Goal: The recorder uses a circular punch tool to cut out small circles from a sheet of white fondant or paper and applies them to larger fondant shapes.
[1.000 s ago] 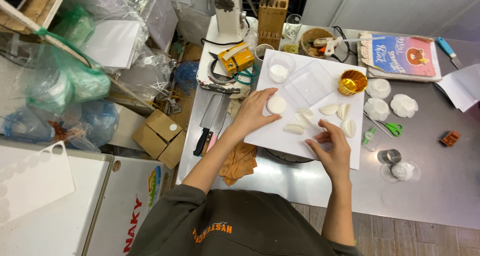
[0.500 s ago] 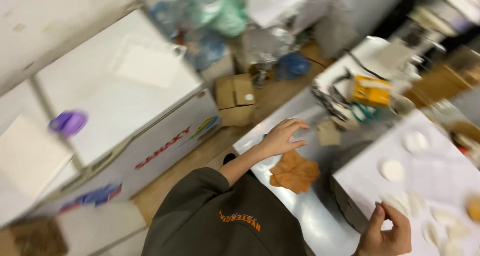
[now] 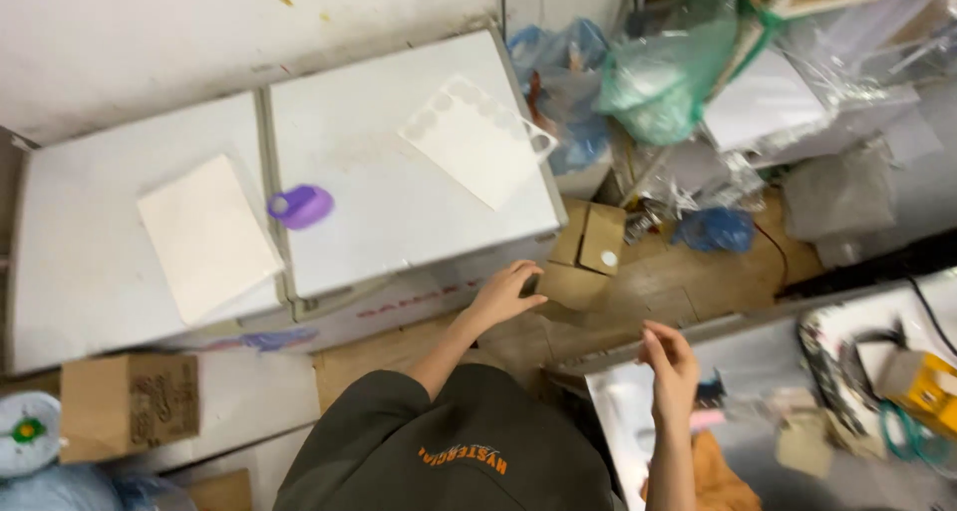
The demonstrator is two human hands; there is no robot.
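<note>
Reach seems the step here. Right hand (image 3: 670, 363) hovers empty over the steel table (image 3: 638, 421) edge, fingers loosely together. Left hand (image 3: 508, 292), fingers slightly apart, is right at the small cardboard box (image 3: 588, 242) on the floor at its 2 o'clock. Gripping it would want a wider spread.

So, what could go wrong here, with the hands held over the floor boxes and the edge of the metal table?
1. The left hand reaches toward the open cardboard box on a crowded floor; wires and plastic bags lie close, so an arm or foot could snag.
2. The right hand hovers by the metal table corner, so it might knock against the edge.
3. The picture is blurred, so the view is likely moving fast; a misjudged reach seems possible.
</note>
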